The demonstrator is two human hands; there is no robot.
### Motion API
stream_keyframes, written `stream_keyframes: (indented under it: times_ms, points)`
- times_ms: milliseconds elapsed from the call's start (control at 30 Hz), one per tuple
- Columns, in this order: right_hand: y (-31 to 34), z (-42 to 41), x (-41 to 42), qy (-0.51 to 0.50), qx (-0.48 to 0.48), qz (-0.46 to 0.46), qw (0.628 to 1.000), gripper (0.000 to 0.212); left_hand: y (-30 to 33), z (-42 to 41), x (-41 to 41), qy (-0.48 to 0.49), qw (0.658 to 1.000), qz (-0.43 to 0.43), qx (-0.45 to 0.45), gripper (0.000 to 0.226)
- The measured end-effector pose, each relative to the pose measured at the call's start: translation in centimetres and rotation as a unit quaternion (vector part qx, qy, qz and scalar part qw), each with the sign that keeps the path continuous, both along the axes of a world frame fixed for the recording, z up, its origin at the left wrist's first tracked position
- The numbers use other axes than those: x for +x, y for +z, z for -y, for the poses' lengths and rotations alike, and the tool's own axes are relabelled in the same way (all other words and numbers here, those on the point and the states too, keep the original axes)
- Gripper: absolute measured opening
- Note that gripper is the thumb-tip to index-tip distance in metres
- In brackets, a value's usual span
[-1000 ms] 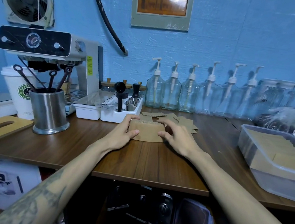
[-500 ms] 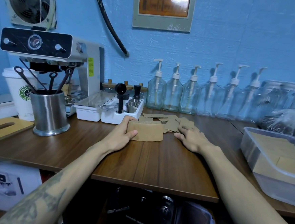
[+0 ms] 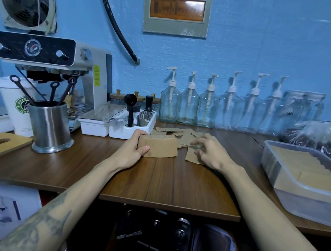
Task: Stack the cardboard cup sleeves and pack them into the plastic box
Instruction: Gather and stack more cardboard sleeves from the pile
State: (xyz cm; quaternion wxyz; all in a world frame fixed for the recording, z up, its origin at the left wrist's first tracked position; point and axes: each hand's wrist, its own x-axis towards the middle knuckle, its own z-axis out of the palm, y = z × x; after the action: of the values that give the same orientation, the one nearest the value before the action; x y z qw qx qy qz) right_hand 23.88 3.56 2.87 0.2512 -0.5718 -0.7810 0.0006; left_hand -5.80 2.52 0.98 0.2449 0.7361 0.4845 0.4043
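On the counter (image 3: 175,185), dead center, the left hand (image 3: 132,152) has a solid grip on a stack of cardboard sleeves (image 3: 159,147) stood on edge, thumb in front and fingers wrapped round the back. Right hand (image 3: 211,152) sits just beside it, fingers curled and pinching a single loose sleeve (image 3: 192,157) lying flat. More loose sleeves (image 3: 178,133) are scattered just behind. Way off to the right, the plastic box (image 3: 293,198) already has packed sleeves (image 3: 305,172) in it. Pump bottles (image 3: 207,107) line the wall; espresso machine (image 3: 47,56) sits at left.

Wooden counter (image 3: 162,180) carries loose sleeves (image 3: 185,136) and plastic box (image 3: 301,197).
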Motion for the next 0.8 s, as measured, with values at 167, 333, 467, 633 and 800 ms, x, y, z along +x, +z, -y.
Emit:
stream_keyframes:
  times_ms: [167, 333, 467, 633, 800]
  points:
    - [-0.1, -1.8, 0.4, -0.009, -0.124, -0.009, 0.992, 0.063, -0.2, -0.2, 0.0, -0.004, 1.000, 0.007, -0.004, 0.027]
    - [-0.5, -2.3, 0.9, -0.010, -0.134, -0.075, 0.988, 0.065, -0.3, -0.4, 0.0, -0.004, 1.000, 0.010, -0.001, 0.027]
    - [0.2, -1.5, 1.0, -0.002, -0.069, -0.158, 0.985, 0.047, -0.1, -0.3, 0.1, -0.008, 1.000, 0.005, 0.002, 0.032]
    - [1.9, 0.2, 1.3, 0.022, -0.074, -0.390, 0.918, 0.022, -0.1, 0.0, 0.0, -0.008, 1.000, -0.017, 0.013, 0.042]
    - [2.3, 1.2, 0.5, 0.060, -0.079, -0.493, 0.864, 0.026, -0.1, 0.1, 0.0, -0.031, 0.999, -0.012, -0.004, 0.060]
